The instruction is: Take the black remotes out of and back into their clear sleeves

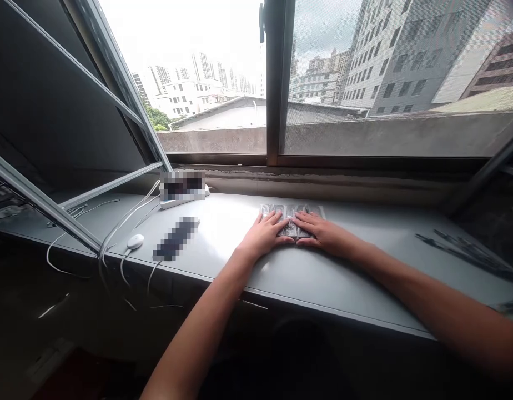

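Both my hands lie flat on a grey patterned cloth or pad that rests on the grey sill-like table below the window. My left hand covers its left part, fingers stretched out and slightly apart. Beside it, my right hand presses on the right part, fingers extended and pointing left. The thumbs almost meet at the middle. Neither hand grips anything. Most of the cloth is hidden under the hands; only its far edge shows.
A white round puck with white cables lies at the left, next to two blurred-out objects. Dark thin strips lie at the right. A slanted metal frame crosses the left. The window frame stands behind.
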The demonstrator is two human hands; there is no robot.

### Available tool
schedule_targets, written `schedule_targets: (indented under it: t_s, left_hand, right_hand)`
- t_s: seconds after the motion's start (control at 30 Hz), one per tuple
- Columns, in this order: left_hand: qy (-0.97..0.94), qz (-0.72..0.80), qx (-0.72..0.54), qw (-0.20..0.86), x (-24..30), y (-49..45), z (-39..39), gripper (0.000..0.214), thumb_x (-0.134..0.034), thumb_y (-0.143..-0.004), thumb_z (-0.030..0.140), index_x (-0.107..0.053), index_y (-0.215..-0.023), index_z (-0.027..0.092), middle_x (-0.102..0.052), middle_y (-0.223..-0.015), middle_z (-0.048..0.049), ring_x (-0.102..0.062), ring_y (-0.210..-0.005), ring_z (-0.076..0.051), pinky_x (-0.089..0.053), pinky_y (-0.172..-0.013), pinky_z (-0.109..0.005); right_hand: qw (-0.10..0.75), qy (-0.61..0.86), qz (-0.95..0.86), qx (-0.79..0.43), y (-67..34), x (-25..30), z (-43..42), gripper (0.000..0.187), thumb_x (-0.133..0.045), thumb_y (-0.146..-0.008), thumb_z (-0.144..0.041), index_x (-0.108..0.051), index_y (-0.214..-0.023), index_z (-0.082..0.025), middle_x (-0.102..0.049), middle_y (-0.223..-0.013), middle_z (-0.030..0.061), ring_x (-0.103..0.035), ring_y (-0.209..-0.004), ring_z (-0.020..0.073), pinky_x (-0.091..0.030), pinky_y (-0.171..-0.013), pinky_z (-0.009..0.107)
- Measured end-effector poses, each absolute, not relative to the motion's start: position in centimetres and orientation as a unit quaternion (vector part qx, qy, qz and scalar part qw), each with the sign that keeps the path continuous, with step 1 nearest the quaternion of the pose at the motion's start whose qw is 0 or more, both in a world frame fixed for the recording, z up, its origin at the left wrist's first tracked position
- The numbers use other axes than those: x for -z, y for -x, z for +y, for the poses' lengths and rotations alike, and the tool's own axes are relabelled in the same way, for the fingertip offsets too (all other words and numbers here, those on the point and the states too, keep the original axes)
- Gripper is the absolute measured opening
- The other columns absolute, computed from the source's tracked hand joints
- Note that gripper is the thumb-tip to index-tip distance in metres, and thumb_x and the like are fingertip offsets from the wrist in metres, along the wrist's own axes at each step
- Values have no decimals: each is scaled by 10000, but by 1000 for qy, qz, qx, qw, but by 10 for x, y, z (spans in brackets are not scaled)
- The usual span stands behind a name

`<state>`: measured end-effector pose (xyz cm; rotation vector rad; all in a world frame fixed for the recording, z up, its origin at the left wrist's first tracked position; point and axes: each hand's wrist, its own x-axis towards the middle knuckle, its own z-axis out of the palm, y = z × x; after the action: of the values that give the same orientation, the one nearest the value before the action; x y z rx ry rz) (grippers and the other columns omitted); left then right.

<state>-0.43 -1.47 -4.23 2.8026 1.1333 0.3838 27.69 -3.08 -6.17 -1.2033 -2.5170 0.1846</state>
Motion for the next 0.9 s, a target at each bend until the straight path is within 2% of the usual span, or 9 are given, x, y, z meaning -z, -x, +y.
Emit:
schedule_targets:
  t_s: [0.17, 0.37, 0.63, 0.9]
  left_hand:
    - [-917, 384, -111, -4, 40, 4, -11, 753, -522, -1066, 695, -466, -1697, 289, -390, -1778, -143, -377, -1648, -357, -263, -1350, -578]
    - [-916, 385, -113, -7, 40, 5, -9, 731, -522, -1071, 682, -478, -1693, 300, -398, -1774, -137, -384, -1644, -364, -275, -1346, -590]
    - [-921, 363, -137, -18, 43, 8, -10, 774, -471, -1061, 744, -499, -1679, 279, -434, -1751, -158, -428, -1617, -358, -303, -1327, -570]
    - [-919, 365, -148, -22, 42, 9, -12, 692, -459, -1093, 693, -536, -1651, 291, -469, -1732, -145, -467, -1588, -345, -327, -1311, -560]
  right_hand:
    - [175, 412, -892, -70, -278, 60, -21, 793, -546, -1071, -719, -414, -1739, -313, -330, -1796, 76, -303, -1675, 374, -221, -1390, 586]
    - [167, 407, -896, -59, -277, 59, -25, 777, -564, -1080, -687, -357, -1754, -360, -291, -1813, 49, -269, -1690, 356, -211, -1388, 592]
    - [181, 408, -893, -48, -275, 61, -27, 754, -575, -1085, -659, -400, -1742, -331, -359, -1790, 85, -331, -1671, 361, -250, -1371, 615]
    - [228, 406, -884, -52, -271, 61, -32, 674, -614, -1077, -615, -531, -1675, -314, -479, -1732, 100, -421, -1628, 384, -311, -1339, 659]
